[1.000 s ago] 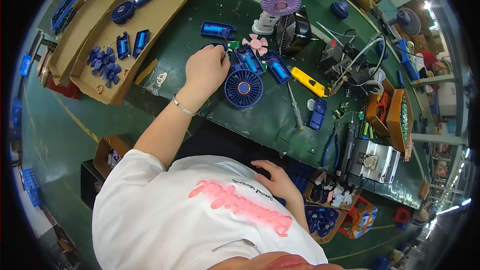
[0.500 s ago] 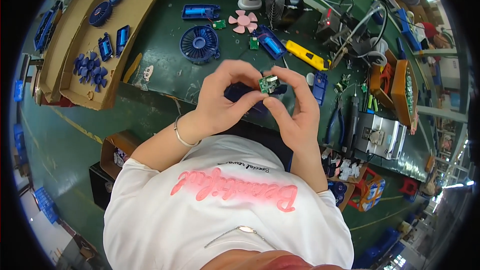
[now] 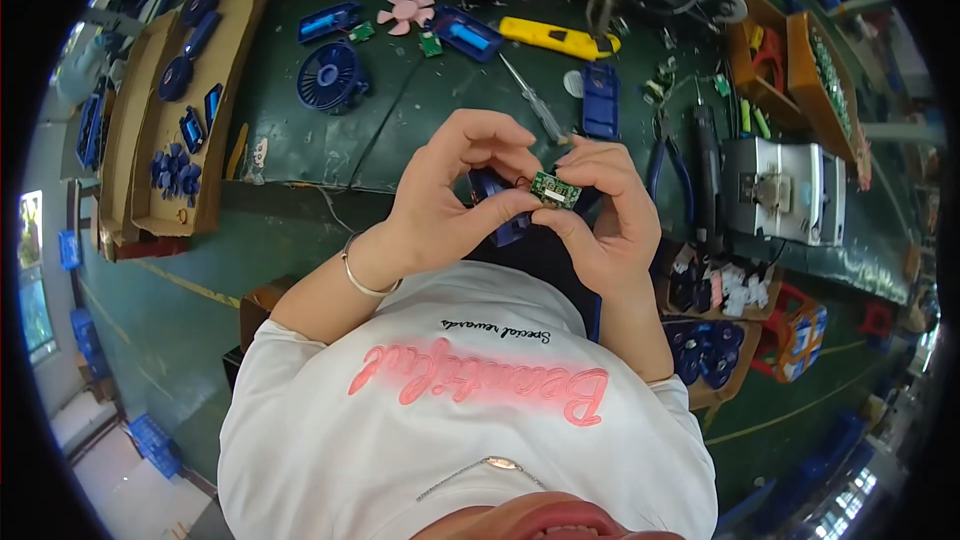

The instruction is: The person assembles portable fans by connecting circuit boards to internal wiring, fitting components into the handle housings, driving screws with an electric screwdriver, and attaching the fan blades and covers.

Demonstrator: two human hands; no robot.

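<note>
A small green circuit board (image 3: 556, 191) is pinched between my two hands at the near edge of the table. My left hand (image 3: 440, 185) grips its left end with thumb and fingertips. My right hand (image 3: 612, 205) closes on the right side, its thumb below and fingers above. Thin wire shows by the board's left end. Dark blue plastic (image 3: 512, 230) shows beneath my left thumb, mostly hidden; whether the left fingers also hold it I cannot make out. Just beyond the right fingertips lies a screwdriver (image 3: 535, 100) with a clear handle.
Farther off lie a blue fan head (image 3: 332, 76), a pink fan blade (image 3: 406, 12), a yellow utility knife (image 3: 560, 39) and a blue casing (image 3: 600, 100). Pliers (image 3: 661, 165) and a black electric screwdriver (image 3: 708, 170) are at right. A cardboard tray (image 3: 225, 90) of fan parts stands left.
The circuit board has turned in my fingers and now shows a flatter face. My view has shifted, so the table things sit differently and the screwdriver shows more fully.
</note>
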